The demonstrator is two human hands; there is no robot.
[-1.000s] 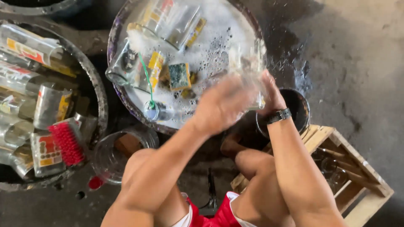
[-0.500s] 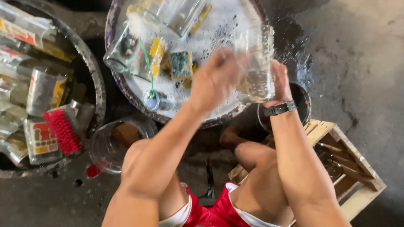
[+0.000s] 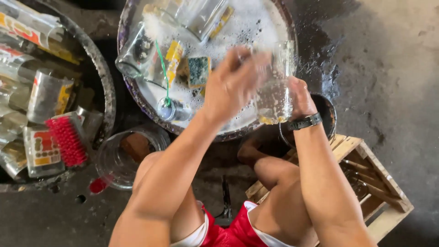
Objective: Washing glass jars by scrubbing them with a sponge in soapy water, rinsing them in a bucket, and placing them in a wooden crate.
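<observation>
Wet concrete floor [image 3: 388,68], dark with splashes around the washing spot; person seated low on a wooden crate [image 3: 366,183], knees drawn up.

Item, glass mug [image 3: 274,87]: clear, soapy, held upright over the near rim of the suds basin [image 3: 137,98]; right hand [image 3: 299,98] wrapped around its far side, fingers closed on it; left hand [image 3: 235,84] blurred, pressed to the mug's mouth, fingers bunched; whether it grips anything inside I cannot tell.

Item, suds basin: round, foam-filled, holding more glasses, a green scouring sponge [image 3: 199,71] and a small bottle [image 3: 171,110].

Item, second basin [image 3: 107,91], to the left: stacked printed glasses and a red brush [image 3: 67,139]; a clear jug [image 3: 123,158] stands just beside it.

Risks, as judged: soap makes the mug slippery, so a loose right grip could drop it onto the glasses below and chip or break them; a hand forced into the mouth could be cut if the glass cracks; wet floor invites slipping on rising.
</observation>
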